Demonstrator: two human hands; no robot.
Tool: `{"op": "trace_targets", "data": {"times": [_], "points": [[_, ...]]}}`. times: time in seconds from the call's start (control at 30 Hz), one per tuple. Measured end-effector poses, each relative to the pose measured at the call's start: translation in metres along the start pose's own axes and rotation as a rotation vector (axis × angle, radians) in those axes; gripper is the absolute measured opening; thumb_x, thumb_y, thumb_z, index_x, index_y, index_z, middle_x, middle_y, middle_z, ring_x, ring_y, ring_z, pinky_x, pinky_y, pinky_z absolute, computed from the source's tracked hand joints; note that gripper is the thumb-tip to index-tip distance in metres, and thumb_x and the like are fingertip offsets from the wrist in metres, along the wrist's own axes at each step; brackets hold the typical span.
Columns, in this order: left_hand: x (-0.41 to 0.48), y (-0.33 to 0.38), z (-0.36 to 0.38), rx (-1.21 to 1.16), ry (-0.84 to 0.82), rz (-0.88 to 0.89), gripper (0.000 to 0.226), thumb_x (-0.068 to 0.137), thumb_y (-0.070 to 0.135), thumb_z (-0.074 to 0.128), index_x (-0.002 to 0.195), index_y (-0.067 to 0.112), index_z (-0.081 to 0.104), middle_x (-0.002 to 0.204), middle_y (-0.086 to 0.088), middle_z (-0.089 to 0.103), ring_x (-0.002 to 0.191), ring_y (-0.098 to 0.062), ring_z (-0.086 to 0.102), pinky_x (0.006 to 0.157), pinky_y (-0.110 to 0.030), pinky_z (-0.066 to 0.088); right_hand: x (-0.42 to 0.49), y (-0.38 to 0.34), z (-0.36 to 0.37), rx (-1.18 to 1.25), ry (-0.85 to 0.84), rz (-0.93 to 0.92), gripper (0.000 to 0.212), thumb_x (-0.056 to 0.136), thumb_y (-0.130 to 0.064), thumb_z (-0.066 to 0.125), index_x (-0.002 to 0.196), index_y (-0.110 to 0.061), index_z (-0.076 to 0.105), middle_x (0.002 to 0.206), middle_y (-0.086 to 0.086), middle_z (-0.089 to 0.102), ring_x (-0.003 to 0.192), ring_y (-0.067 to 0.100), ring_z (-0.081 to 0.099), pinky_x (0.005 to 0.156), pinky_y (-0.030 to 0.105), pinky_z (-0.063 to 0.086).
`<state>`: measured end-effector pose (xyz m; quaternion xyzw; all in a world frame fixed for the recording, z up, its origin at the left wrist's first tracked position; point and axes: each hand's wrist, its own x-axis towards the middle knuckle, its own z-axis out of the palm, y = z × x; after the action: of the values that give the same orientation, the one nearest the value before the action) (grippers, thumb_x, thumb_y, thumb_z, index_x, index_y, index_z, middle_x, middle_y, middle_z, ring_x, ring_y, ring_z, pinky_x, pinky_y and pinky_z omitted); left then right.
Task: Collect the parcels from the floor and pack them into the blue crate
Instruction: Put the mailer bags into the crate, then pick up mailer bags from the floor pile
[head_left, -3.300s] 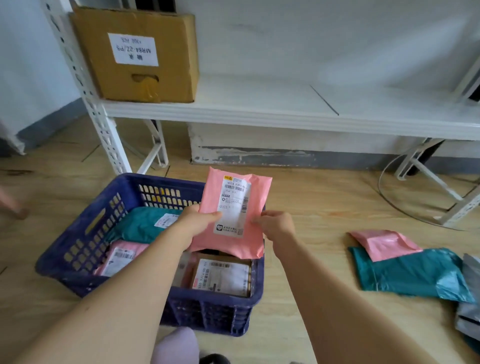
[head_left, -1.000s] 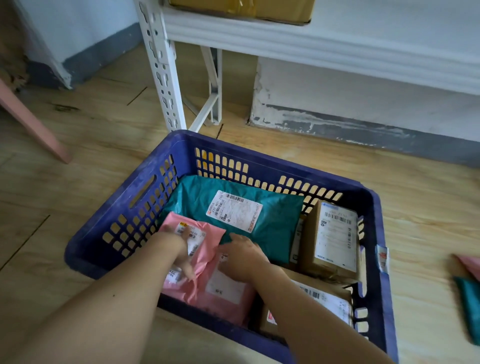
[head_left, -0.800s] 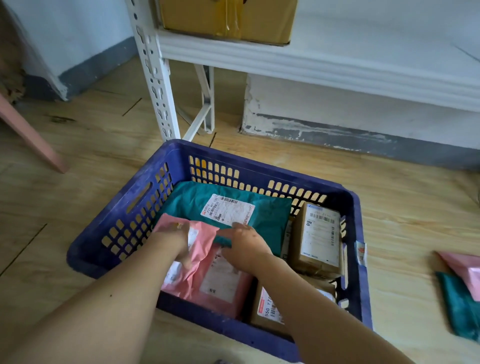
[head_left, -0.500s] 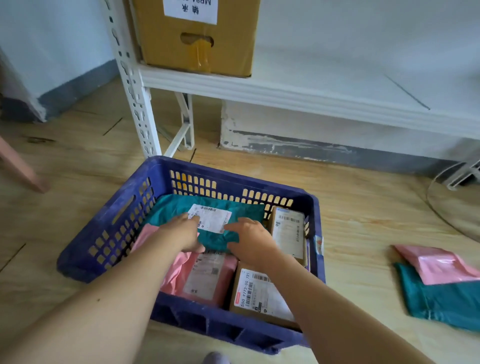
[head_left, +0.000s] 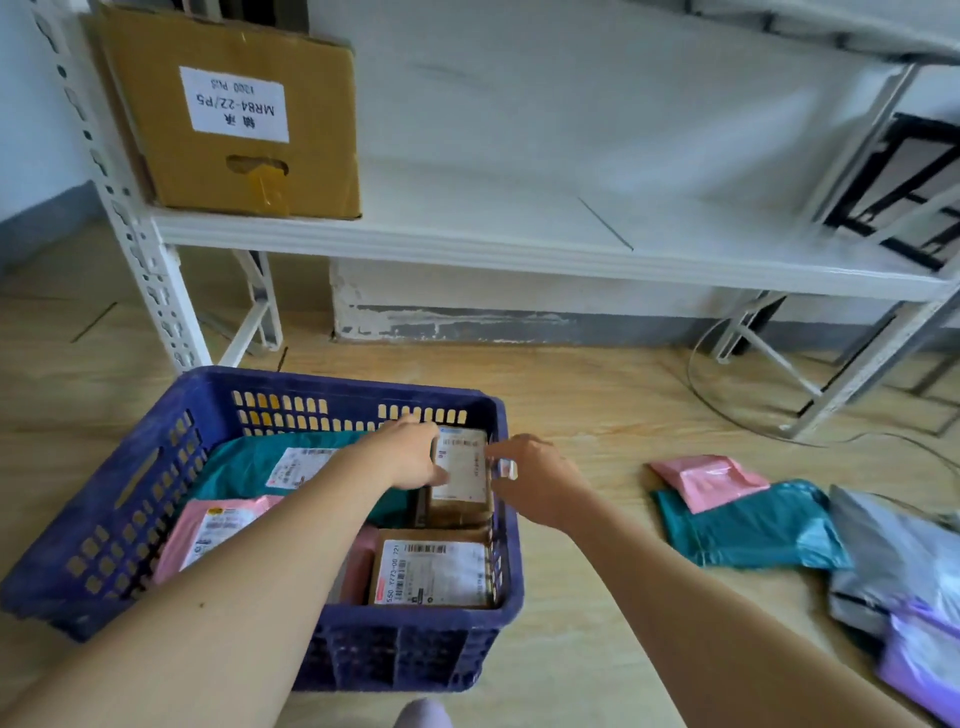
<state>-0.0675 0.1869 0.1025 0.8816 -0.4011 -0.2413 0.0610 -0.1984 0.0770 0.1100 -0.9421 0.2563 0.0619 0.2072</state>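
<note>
The blue crate (head_left: 145, 483) sits on the floor (head_left: 597, 415) at 8 o'clock in view, with a brown box (head_left: 462, 473) in its 2 o'clock corner. The left hand (head_left: 410, 457) has fingers and thumb curled on that box's left edge. The right hand (head_left: 540, 478) is at the rim beside it, and whether its fingers grip anything is unclear. Loose parcels (head_left: 748, 530) lie on the floor at the crate's 3 o'clock.

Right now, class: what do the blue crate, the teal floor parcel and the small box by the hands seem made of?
The blue crate: rigid moulded plastic, matt, judging by its slotted walls. The teal floor parcel: thin plastic film, probably, glossy and creased. The small box: brown cardboard, likely, matt, with a white paper label.
</note>
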Motion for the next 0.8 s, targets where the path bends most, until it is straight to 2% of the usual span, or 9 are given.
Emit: {"op": "trace_targets", "data": {"times": [0.13,0.33,0.6,0.8], "points": [[-0.007,0.040,-0.007,0.036,0.004,0.097,0.054,0.088,0.040,0.059,0.134,0.017,0.044,0.141,-0.008,0.037,0.124,-0.026,0.043,0.100,-0.039,0.040,-0.028,0.021,-0.022,-0.020,0.056,0.051,0.046,0.091,-0.023,0.054,0.136,-0.026,0.047,0.139,0.004,0.046,0.129,0.022,0.042,0.103,0.031,0.037],[-0.017,0.097,-0.009,0.044,0.043,0.204,0.067,0.090,0.042,0.057,0.146,0.021,0.029,0.153,-0.004,0.023,0.136,-0.026,0.033,0.106,-0.040,0.036,-0.074,0.051,-0.054,-0.057,0.135,0.129,0.047,0.093,-0.026,0.053,0.139,-0.026,0.044,0.143,0.003,0.044,0.130,0.021,0.042,0.105,0.030,0.034],[-0.041,0.161,-0.007,0.012,0.130,0.353,0.063,0.089,0.040,0.057,0.145,0.025,0.032,0.152,0.000,0.027,0.134,-0.022,0.035,0.106,-0.041,0.038,-0.128,0.093,-0.091,-0.091,0.214,0.285,0.044,0.091,-0.029,0.053,0.135,-0.031,0.048,0.140,0.000,0.047,0.125,0.021,0.048,0.100,0.030,0.036],[-0.060,0.197,-0.003,0.007,0.182,0.432,0.060,0.090,0.038,0.058,0.143,0.024,0.034,0.151,0.001,0.029,0.132,-0.021,0.038,0.103,-0.038,0.040,-0.161,0.112,-0.102,-0.042,0.277,0.356,0.043,0.090,-0.030,0.054,0.132,-0.032,0.050,0.140,-0.001,0.049,0.126,0.023,0.046,0.109,0.050,0.032]]}}
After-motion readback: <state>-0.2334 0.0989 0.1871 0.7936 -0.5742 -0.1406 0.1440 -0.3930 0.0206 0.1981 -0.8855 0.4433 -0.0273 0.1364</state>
